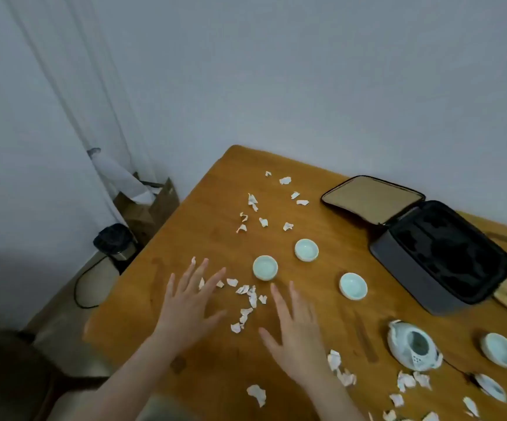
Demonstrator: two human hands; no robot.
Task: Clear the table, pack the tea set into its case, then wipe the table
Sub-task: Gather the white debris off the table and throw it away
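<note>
Single head-worn wide-angle view, forward and down, close over the table (203,208)

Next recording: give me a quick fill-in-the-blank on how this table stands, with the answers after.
The case on the table lies ___, its slots unfilled.
The left hand and right hand, either side of some paper scraps, hold ___.
The teapot has no ___ on it.
Missing words: open; nothing; lid.

Home room: wooden table (209,208), curtain (64,86), tea set.
</note>
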